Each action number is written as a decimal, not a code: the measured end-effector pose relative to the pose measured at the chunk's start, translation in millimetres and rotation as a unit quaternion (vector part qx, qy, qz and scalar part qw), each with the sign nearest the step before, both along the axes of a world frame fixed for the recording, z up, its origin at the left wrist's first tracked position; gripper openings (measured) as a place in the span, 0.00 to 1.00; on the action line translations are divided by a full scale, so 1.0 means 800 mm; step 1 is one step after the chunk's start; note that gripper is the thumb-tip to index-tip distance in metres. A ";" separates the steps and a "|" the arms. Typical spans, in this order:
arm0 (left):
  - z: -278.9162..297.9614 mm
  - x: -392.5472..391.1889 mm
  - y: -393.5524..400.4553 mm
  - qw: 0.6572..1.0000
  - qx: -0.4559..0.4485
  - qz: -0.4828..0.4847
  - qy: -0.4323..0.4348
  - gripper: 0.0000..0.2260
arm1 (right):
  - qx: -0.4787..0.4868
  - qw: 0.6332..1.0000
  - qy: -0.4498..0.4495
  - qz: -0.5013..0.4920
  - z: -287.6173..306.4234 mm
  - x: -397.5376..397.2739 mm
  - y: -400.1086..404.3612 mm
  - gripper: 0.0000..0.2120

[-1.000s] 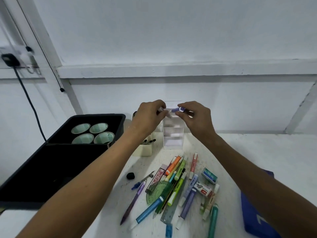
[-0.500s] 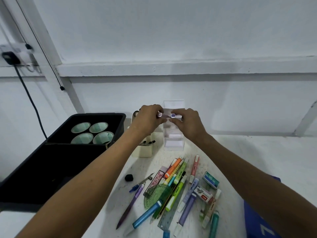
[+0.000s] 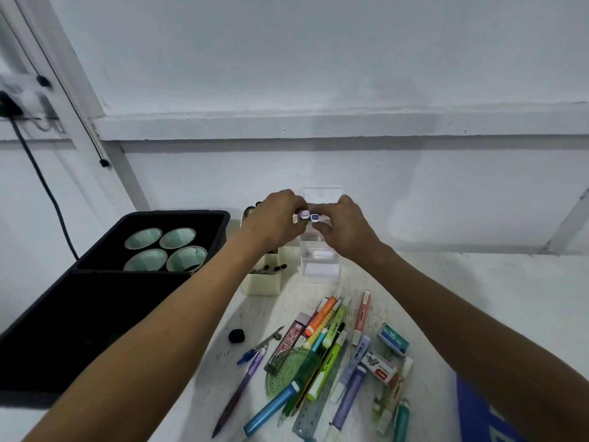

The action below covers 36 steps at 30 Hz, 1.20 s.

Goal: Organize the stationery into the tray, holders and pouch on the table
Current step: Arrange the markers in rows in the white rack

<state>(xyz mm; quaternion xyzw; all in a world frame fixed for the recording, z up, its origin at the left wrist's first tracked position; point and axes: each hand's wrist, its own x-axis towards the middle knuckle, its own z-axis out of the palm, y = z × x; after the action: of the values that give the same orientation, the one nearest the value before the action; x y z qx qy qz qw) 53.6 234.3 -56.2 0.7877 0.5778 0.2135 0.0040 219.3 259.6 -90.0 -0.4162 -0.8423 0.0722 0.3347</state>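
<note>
Stationery [image 3: 322, 362] lies loose in a heap on the white desk [image 3: 478, 298], between the forearms: highlighters, pens, a green protractor, a ruler and two staple boxes. Left hand [image 3: 274, 220] pinches a small lilac-capped marker [image 3: 305, 214]; right hand [image 3: 345, 229] pinches a purple-capped marker [image 3: 315, 217]. Both grips are clenched on their markers, cap ends side by side, held above the clear acrylic holder [image 3: 320, 263]. Cream holder [image 3: 263, 282] stands just beside it, left. Black tray [image 3: 95, 301] with four cups [image 3: 165, 248] sits at left; blue pouch [image 3: 481, 409] at lower right.
</note>
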 end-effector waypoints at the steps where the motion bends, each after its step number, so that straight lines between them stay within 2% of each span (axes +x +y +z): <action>1: 0.001 0.000 0.000 1.000 0.003 0.004 -0.011 0.07 | 0.006 1.000 -0.001 -0.002 -0.001 -0.001 0.000 0.12; 8: 0.002 -0.001 -0.004 0.999 -0.012 0.023 -0.021 0.06 | 0.070 0.997 -0.011 -0.025 -0.009 0.001 -0.008 0.15; 14: 0.000 0.007 -0.006 1.000 -0.009 -0.003 -0.002 0.06 | 0.071 0.993 -0.072 -0.056 -0.014 0.012 -0.005 0.07; 17: -0.002 0.008 -0.003 1.000 -0.011 0.002 -0.001 0.07 | 0.059 0.994 -0.061 -0.063 -0.010 0.008 -0.009 0.06; 24: -0.004 0.007 -0.001 1.000 -0.021 0.019 0.005 0.08 | 0.059 0.996 -0.012 -0.061 -0.011 -0.003 -0.017 0.16; 29: -0.003 0.015 -0.003 0.998 -0.012 0.049 0.024 0.08 | 0.061 0.996 0.011 -0.068 -0.019 -0.005 -0.014 0.14; 36: -0.004 0.022 -0.007 0.996 0.015 0.068 0.050 0.10 | 0.101 0.988 -0.054 -0.103 -0.032 -0.004 -0.003 0.10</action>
<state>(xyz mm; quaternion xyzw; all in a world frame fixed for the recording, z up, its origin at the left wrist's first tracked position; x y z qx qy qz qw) 71.5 228.4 -59.4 0.7562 0.6264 0.1820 -0.0514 216.4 257.5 -115.6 -0.4681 -0.8148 -0.0709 0.3346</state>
